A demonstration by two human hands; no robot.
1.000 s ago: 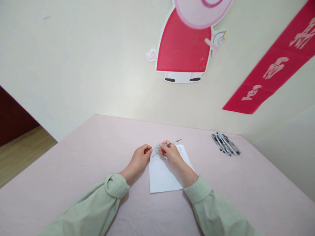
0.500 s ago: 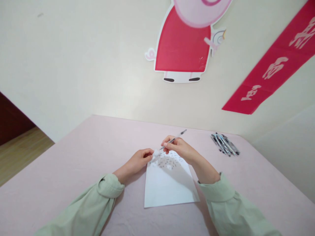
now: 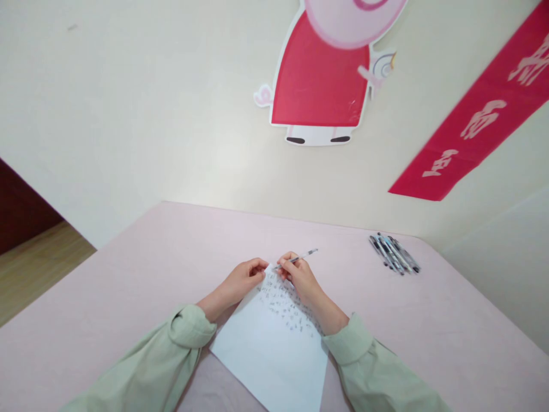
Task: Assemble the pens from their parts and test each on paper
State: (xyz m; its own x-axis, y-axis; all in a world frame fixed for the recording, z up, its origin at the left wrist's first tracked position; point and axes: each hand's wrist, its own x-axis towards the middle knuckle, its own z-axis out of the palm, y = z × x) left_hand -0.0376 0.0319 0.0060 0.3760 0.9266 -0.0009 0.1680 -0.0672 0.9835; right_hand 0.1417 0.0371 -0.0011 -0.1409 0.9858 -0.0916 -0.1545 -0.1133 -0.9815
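Observation:
A white sheet of paper point(image 3: 270, 349) lies at a slant on the table, its upper part covered with small dark handwriting. At its top corner, my left hand point(image 3: 247, 276) has its fingers curled, closed on the paper's edge. My right hand point(image 3: 300, 277) grips a slim pen point(image 3: 306, 253) with a clear and dark barrel. The pen leans up to the right, its tip end low by the paper's top corner; whether it touches the paper cannot be made out. The right hand partly covers the sheet's written side.
A pale pink cloth point(image 3: 141, 274) covers the table. Several pens point(image 3: 394, 253) lie in a pile at the back right. Behind stands a wall with a pink-and-red cartoon cutout point(image 3: 321, 80) and a red banner point(image 3: 467, 123).
The sheet has turned clockwise, its lower end swinging left and toward me. My right hand, holding the pen, has moved slightly left and down, and the pen tilts lower. My left hand stays nearly still.

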